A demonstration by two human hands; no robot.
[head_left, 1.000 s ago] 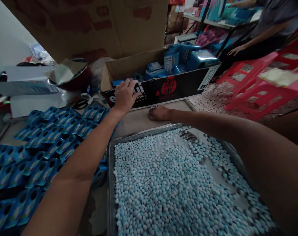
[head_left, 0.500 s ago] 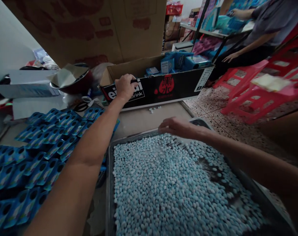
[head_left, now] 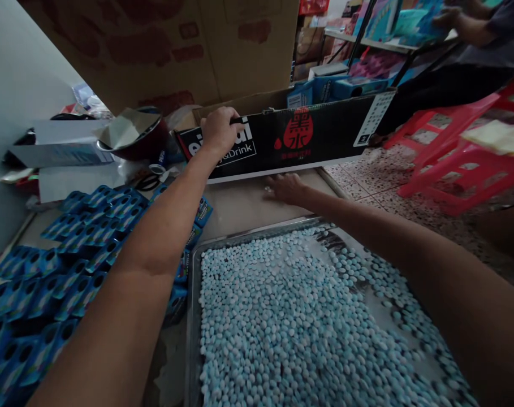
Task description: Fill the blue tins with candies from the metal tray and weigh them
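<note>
My left hand is closed over the top front edge of a black-fronted cardboard box, which holds blue packets. The box looks tipped, its front raised. My right hand lies low on the beige table just below the box, fingers stretched out flat beside a few stray candies. Beneath my right forearm, a metal tray is filled with small blue-and-white candies.
Rows of blue packets cover the table on the left. Behind them are a red bowl with foil and a white carton. A big cardboard sheet stands at the back. Red plastic stools and another person are on the right.
My right hand left the table, passed over the tray's far end, and is back on the table under the box. My left hand kept its grip; the box front rose.
</note>
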